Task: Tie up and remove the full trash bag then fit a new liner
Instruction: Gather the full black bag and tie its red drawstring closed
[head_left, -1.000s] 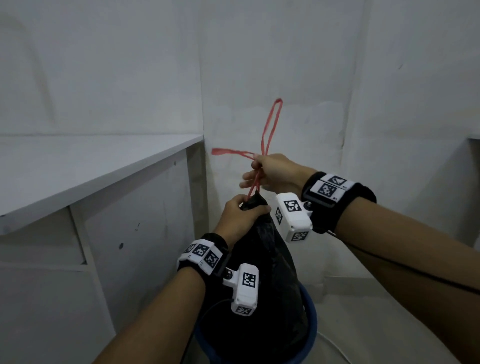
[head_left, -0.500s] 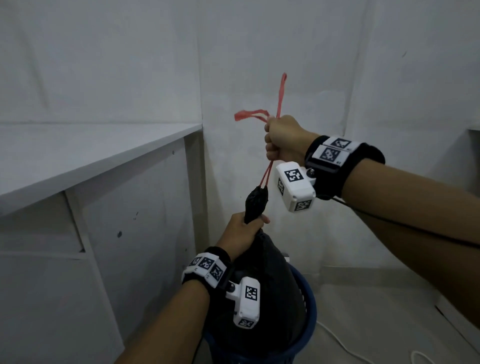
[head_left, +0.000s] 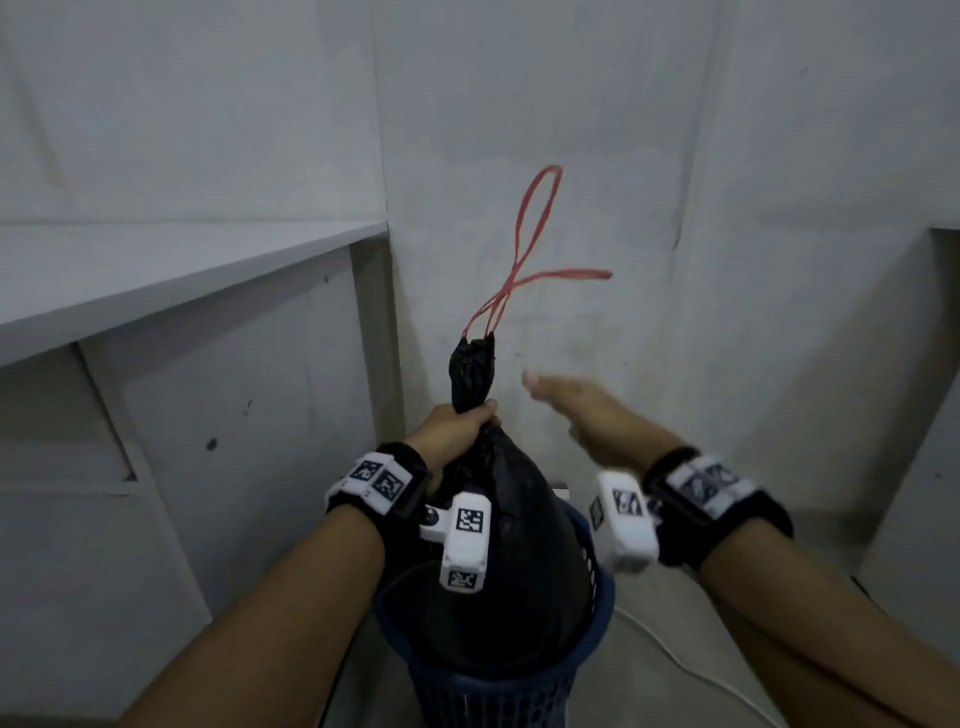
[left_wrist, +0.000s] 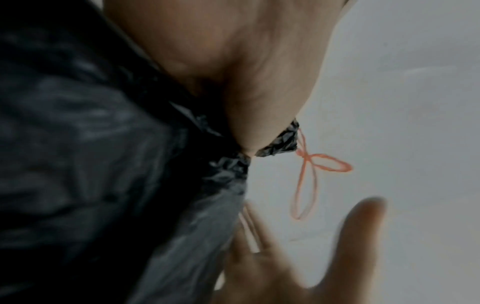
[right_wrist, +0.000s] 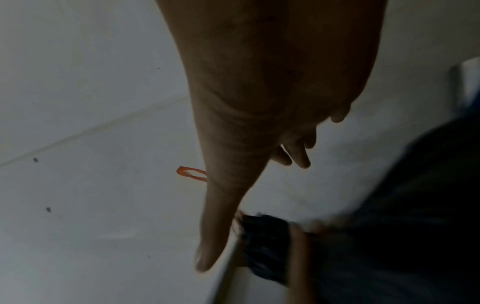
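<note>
A full black trash bag (head_left: 519, 545) stands in a blue mesh bin (head_left: 498, 691). My left hand (head_left: 452, 431) grips the bag's gathered neck (head_left: 471, 374), seen too in the left wrist view as the bag (left_wrist: 103, 164) under my left hand (left_wrist: 233, 72). The red drawstring (head_left: 524, 260) floats free in two loops above the neck, also the drawstring (left_wrist: 309, 174) and one loop of the drawstring (right_wrist: 192, 173). My right hand (head_left: 576, 410) is blurred to the right of the neck, with fingers extended and holding nothing; its thumb points toward the bag's neck (right_wrist: 265, 240) in the right wrist view.
A white shelf (head_left: 171, 280) juts out at the left above a white cabinet side (head_left: 234, 441). White walls meet in the corner behind the bin. A white cable (head_left: 691, 670) lies on the floor to the right of the bin.
My right hand let go of the red drawstring and dropped down to the right of the bag's neck. The loops now float free. The left hand keeps its grip on the neck.
</note>
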